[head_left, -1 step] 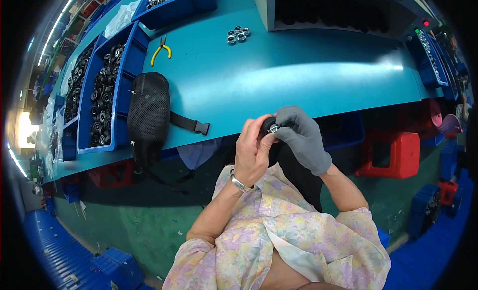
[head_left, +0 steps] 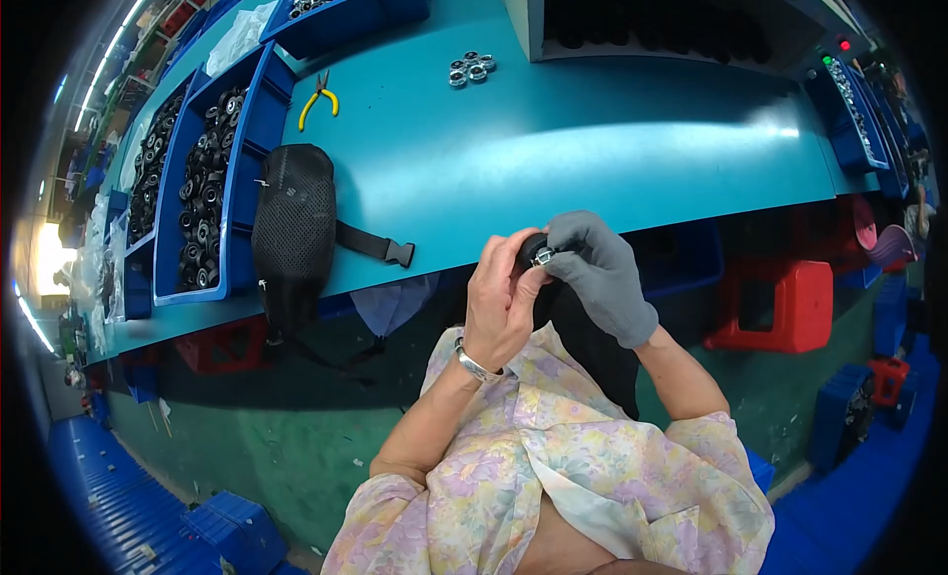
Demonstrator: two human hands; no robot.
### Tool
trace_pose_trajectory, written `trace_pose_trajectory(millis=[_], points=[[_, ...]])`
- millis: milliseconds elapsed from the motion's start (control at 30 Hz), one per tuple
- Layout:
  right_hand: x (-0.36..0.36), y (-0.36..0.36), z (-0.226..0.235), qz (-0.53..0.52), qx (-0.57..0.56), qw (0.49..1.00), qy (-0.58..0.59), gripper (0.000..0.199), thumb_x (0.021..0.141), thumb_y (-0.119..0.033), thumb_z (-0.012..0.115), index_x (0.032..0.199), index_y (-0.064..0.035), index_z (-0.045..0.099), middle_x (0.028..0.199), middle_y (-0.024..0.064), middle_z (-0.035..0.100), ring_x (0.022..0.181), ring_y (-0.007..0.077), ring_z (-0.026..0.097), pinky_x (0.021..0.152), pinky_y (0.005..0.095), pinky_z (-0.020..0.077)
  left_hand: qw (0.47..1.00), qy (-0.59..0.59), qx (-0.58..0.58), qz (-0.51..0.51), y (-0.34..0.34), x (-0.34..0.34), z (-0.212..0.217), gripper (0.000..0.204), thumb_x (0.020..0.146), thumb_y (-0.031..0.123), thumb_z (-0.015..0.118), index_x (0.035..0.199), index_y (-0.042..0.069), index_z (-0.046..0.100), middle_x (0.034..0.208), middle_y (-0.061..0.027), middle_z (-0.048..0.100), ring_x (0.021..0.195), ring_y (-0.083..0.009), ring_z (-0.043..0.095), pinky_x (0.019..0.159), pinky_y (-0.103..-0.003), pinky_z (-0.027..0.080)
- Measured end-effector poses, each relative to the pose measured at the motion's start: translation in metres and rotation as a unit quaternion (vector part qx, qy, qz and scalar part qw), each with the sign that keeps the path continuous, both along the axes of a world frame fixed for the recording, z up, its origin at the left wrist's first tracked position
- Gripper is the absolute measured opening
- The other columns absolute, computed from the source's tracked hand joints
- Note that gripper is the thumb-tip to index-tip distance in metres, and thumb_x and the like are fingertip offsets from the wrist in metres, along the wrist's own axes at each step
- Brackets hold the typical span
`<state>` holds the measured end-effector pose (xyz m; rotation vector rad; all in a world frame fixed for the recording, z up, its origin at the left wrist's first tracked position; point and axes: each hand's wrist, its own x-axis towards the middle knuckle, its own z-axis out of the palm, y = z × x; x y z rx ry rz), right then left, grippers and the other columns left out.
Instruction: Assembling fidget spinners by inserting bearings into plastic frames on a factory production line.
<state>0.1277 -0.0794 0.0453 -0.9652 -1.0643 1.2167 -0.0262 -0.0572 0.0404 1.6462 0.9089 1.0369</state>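
Observation:
My left hand [head_left: 504,298] is bare, with a metal bracelet at the wrist. My right hand [head_left: 602,274] wears a grey glove. Both hands meet just off the near edge of the teal workbench [head_left: 592,150] and pinch a small black round part [head_left: 538,251] with a shiny metal centre. The left fingers wrap it from the left and the gloved fingertips press on it from the right. Most of the part is hidden by the fingers.
A black mesh pouch [head_left: 293,219] with a buckle strap lies on the bench to the left. Beside it, blue bins [head_left: 202,209] hold several black round parts. Yellow-handled pliers [head_left: 318,99] and a cluster of metal rings [head_left: 471,68] lie farther back. A red stool [head_left: 790,303] stands under the bench at right.

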Motion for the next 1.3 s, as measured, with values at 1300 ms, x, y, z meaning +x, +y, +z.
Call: trace_pose_trajectory(millis=[1300], points=[[-0.032, -0.039, -0.046, -0.104, -0.079, 0.99, -0.046, 0.016, 0.091, -0.007, 0.06, 0.106, -0.0004, 0.059, 0.092, 0.0043, 0.061, 0.08, 0.0099, 0.058, 0.069, 0.0262, 0.0487, 0.993, 0.057, -0.101, -0.002, -0.022, -0.014, -0.013, 0.024, 0.099, 0.007, 0.048, 0.12, -0.001, 0.055, 0.097, -0.0085, 0.062, 0.074, -0.0125, 0.064, 0.067, -0.025, 0.053]])
